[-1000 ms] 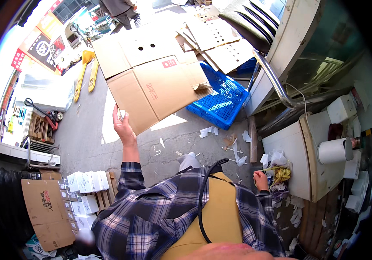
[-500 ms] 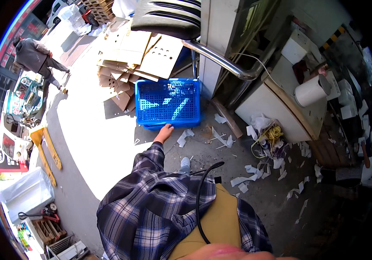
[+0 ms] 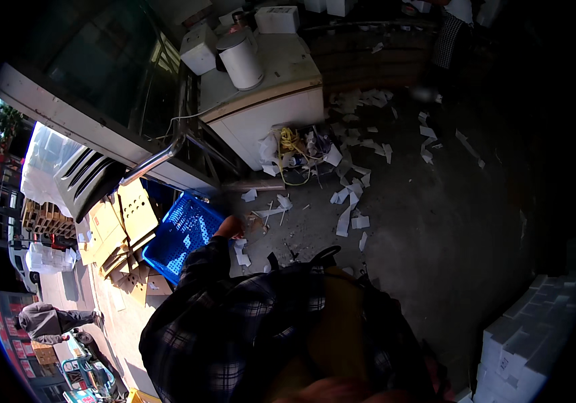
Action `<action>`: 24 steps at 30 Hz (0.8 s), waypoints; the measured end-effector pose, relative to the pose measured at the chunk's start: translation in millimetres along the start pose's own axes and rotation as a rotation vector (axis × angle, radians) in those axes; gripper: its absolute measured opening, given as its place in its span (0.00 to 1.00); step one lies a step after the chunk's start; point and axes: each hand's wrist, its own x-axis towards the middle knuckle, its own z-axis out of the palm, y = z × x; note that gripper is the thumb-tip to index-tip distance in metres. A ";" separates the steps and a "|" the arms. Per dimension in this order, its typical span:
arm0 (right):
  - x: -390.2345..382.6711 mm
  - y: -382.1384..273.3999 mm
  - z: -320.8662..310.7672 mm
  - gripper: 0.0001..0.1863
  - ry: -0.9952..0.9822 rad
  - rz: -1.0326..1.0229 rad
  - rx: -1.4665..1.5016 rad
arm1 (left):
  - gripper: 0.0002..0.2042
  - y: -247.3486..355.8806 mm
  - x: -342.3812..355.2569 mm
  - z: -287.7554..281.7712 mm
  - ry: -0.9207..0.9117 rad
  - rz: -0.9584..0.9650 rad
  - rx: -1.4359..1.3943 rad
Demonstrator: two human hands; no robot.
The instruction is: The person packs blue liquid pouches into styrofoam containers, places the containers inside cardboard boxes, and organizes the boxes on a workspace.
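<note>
A blue perforated plastic basket (image 3: 186, 227) rests on the floor to my left, tilted in the picture by my turned head. At its right-hand corner is my left hand (image 3: 233, 227), overlapping or just beside the rim. The hand is dark and small, so its finger pose and any grip on the rim are unclear. A plaid sleeve (image 3: 207, 260) runs from it back to my body. Behind the basket lies a heap of flattened cardboard (image 3: 123, 218). White paper scraps (image 3: 241, 252) lie close to the hand. My right hand is out of view.
A cabinet (image 3: 264, 124) carries a white cylinder (image 3: 241, 62); a bag of yellow cord (image 3: 293, 142) sits below. A chrome rail (image 3: 152, 164) juts near the basket. White boxes (image 3: 530, 349) are stacked at lower right. Another person (image 3: 45, 322) stands outside at far left.
My view has swung to the right, tilting the scene. My left hand, earlier on the middle of the basket's near rim, is now at its right corner.
</note>
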 end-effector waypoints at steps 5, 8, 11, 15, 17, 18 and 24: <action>-57.2 54.2 -109.7 0.14 0.207 0.260 0.239 | 0.13 111.9 18.5 86.3 -0.317 -0.051 -0.149; -55.4 56.5 -175.6 0.13 0.338 0.336 0.627 | 0.14 113.0 42.0 212.2 -0.026 0.437 -0.288; 7.1 31.6 -268.7 0.13 0.533 0.021 0.616 | 0.14 177.4 105.8 203.6 -0.191 0.311 -0.013; 52.3 -50.8 -400.7 0.10 0.738 0.023 0.306 | 0.12 321.7 195.2 127.2 -0.325 0.356 0.545; 73.7 -31.4 -450.4 0.10 0.811 -0.017 0.229 | 0.07 400.6 256.6 85.6 -0.376 -0.017 0.196; 84.1 -11.1 -469.6 0.08 0.800 0.037 0.234 | 0.07 442.6 288.6 67.7 -0.329 0.008 0.047; 84.5 161.2 -452.5 0.06 0.689 0.470 0.189 | 0.10 714.5 421.6 38.2 -0.237 0.281 -0.402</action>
